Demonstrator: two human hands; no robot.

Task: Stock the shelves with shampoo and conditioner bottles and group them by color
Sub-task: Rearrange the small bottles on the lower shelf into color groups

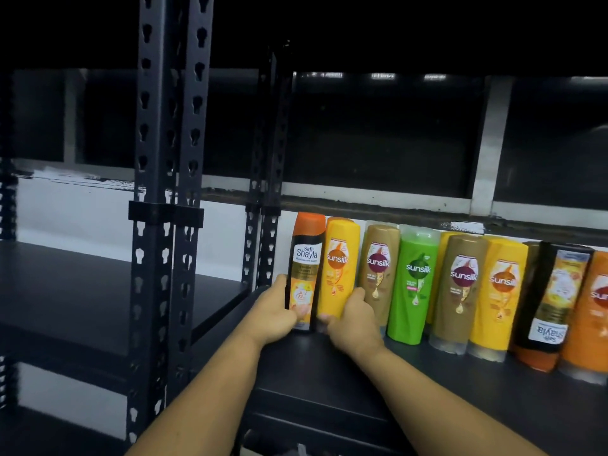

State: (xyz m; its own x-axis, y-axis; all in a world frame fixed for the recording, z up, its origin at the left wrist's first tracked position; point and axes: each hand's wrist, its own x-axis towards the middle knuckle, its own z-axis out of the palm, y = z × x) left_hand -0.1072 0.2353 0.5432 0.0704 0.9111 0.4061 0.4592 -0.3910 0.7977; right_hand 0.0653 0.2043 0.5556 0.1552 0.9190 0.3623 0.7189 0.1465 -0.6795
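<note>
On the dark shelf (pixel 427 390), left hand (pixel 274 312) grips black bottle (pixel 306 258), right hand (pixel 353 327) yellow bottle (pixel 340 258).

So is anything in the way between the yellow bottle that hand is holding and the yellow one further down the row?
Yes. Three bottles stand between the yellow bottle the right hand grips and the far yellow bottle: a brown bottle, the green bottle and a second brown bottle, side by side.

I observe a shop stockroom: black slotted steel racking (pixel 171 192), shampoo bottles (pixel 418 281) lined along a dark shelf (pixel 427 390).
</note>
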